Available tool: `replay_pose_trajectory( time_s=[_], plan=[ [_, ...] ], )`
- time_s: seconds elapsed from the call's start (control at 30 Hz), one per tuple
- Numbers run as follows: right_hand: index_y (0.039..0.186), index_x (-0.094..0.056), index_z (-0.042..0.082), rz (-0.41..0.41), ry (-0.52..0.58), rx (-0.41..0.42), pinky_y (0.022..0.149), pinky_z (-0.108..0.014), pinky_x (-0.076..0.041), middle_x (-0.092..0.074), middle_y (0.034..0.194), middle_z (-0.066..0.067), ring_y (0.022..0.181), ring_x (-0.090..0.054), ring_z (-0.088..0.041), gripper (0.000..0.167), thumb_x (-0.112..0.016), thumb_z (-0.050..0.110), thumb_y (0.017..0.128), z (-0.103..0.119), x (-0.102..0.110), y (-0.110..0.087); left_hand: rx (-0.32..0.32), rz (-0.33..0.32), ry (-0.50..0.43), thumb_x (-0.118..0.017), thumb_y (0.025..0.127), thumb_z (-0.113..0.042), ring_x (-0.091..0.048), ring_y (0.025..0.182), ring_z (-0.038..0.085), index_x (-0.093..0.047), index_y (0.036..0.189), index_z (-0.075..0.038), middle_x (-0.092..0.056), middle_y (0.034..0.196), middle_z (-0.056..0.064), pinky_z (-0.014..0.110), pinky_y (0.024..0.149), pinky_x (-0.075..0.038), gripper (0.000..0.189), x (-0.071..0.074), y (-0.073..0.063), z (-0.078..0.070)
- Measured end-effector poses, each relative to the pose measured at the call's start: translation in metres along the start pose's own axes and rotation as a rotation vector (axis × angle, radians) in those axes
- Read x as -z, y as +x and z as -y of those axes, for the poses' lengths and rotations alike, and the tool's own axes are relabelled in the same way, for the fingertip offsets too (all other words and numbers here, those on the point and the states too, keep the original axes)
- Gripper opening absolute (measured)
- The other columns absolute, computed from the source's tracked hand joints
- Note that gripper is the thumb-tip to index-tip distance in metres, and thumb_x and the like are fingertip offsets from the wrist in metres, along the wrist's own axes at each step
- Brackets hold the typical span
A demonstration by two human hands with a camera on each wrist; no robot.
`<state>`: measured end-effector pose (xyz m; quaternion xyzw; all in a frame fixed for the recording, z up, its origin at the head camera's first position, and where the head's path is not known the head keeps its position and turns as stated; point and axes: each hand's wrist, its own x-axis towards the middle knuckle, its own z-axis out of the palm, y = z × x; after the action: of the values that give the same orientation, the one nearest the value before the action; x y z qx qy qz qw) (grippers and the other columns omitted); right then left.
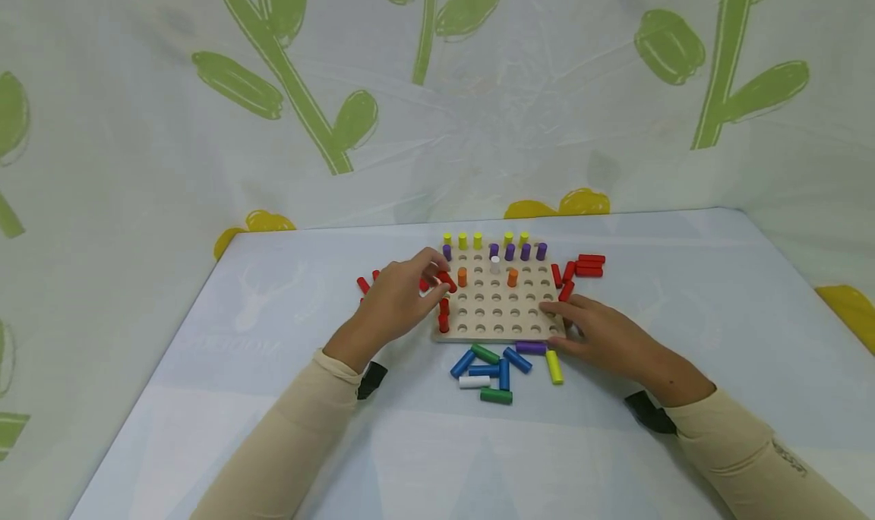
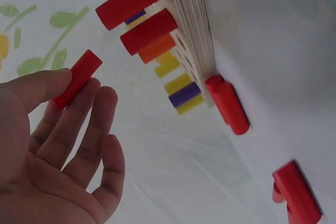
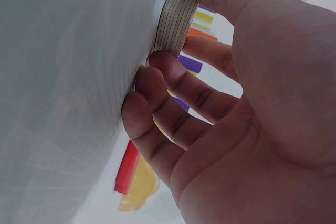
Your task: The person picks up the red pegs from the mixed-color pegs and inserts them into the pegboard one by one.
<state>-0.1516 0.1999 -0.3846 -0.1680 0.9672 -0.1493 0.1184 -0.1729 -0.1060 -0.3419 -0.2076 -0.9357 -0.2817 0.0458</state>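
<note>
My left hand (image 1: 395, 298) pinches a red peg (image 2: 84, 74) between thumb and fingers, above the left side of the wooden pegboard (image 1: 488, 305). Two red pegs (image 1: 444, 316) stand upright in the board's left column, near its front corner. My right hand (image 1: 604, 341) holds the front right corner of the board; its thumb is at the front edge and its other fingers lie along the right side. Yellow pegs (image 1: 478, 241) stand in the back row, purple pegs (image 1: 510, 252) in the row before it. A white peg (image 1: 495, 265) and two orange pegs (image 1: 512, 278) stand farther forward.
Loose blue (image 1: 504, 374), green (image 1: 496, 395), white (image 1: 475, 382), purple (image 1: 531, 348) and yellow pegs (image 1: 554, 367) lie in front of the board. More red pegs lie to its right (image 1: 589, 272) and left (image 1: 363, 285). A patterned cloth wall (image 1: 478, 148) rises behind the table.
</note>
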Motion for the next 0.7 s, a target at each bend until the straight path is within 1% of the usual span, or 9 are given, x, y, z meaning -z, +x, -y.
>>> replay_pose_trajectory(
  time_s=[0.07,0.17,0.27,0.4,0.47,0.63,0.7],
  plan=[
    [0.146,-0.052,0.018,-0.002,0.0,0.004,0.091,-0.049,-0.058,-0.06,0.125,-0.017,0.105,-0.059,-0.027,0.067,-0.077,0.038,0.087,0.0,0.0,0.001,0.012,0.016,-0.003,-0.071,0.093,-0.021,-0.072,0.095,0.018,-0.058,0.118,-0.015,-0.076,0.106,0.0,0.031,0.08,-0.057,0.028,-0.003,0.001,-0.001],
    [0.146,-0.052,0.019,-0.002,0.002,0.003,0.091,-0.048,-0.057,-0.06,0.125,-0.016,0.104,-0.059,-0.026,0.067,-0.077,0.038,0.087,-0.001,-0.001,0.001,0.043,0.051,0.005,-0.071,0.094,-0.022,-0.071,0.097,0.019,-0.058,0.117,-0.017,-0.075,0.106,0.0,0.029,0.08,-0.058,0.028,-0.007,0.003,-0.003],
    [0.146,-0.052,0.019,0.002,0.006,-0.004,0.091,-0.049,-0.057,-0.059,0.125,-0.016,0.105,-0.059,-0.027,0.067,-0.077,0.038,0.087,0.0,-0.002,0.001,0.069,0.087,0.012,-0.071,0.094,-0.022,-0.07,0.095,0.02,-0.058,0.117,-0.018,-0.075,0.104,0.001,0.027,0.075,-0.057,0.027,-0.011,0.004,-0.004],
    [0.146,-0.052,0.019,-0.001,0.004,-0.001,0.091,-0.05,-0.057,-0.059,0.126,-0.016,0.105,-0.059,-0.027,0.067,-0.077,0.037,0.087,-0.001,-0.001,0.001,0.062,0.11,0.031,-0.072,0.093,-0.022,-0.068,0.086,0.016,-0.059,0.117,-0.018,-0.075,0.1,0.001,0.022,0.066,-0.053,0.027,-0.016,0.004,-0.005],
    [0.146,-0.052,0.019,-0.004,0.001,0.004,0.092,-0.05,-0.057,-0.059,0.127,-0.017,0.105,-0.059,-0.027,0.066,-0.077,0.036,0.087,-0.001,-0.002,0.001,0.058,0.118,0.041,-0.072,0.093,-0.022,-0.067,0.082,0.014,-0.06,0.116,-0.018,-0.075,0.099,0.0,0.02,0.064,-0.052,0.027,-0.018,0.004,-0.006],
    [0.145,-0.053,0.019,-0.008,0.004,0.007,0.092,-0.05,-0.056,-0.059,0.127,-0.016,0.104,-0.059,-0.026,0.065,-0.077,0.036,0.087,-0.001,-0.001,0.001,0.067,0.143,0.061,-0.073,0.092,-0.023,-0.063,0.082,0.012,-0.062,0.118,-0.018,-0.074,0.099,-0.001,0.02,0.067,-0.053,0.029,-0.022,0.004,-0.005],
    [0.145,-0.053,0.019,-0.007,0.007,0.008,0.092,-0.05,-0.057,-0.059,0.126,-0.016,0.103,-0.058,-0.026,0.065,-0.077,0.036,0.087,-0.001,-0.001,0.0,0.057,0.144,0.079,-0.074,0.092,-0.024,-0.063,0.081,0.011,-0.062,0.117,-0.018,-0.074,0.097,-0.001,0.02,0.069,-0.053,0.029,-0.023,0.003,-0.005]
  ],
)
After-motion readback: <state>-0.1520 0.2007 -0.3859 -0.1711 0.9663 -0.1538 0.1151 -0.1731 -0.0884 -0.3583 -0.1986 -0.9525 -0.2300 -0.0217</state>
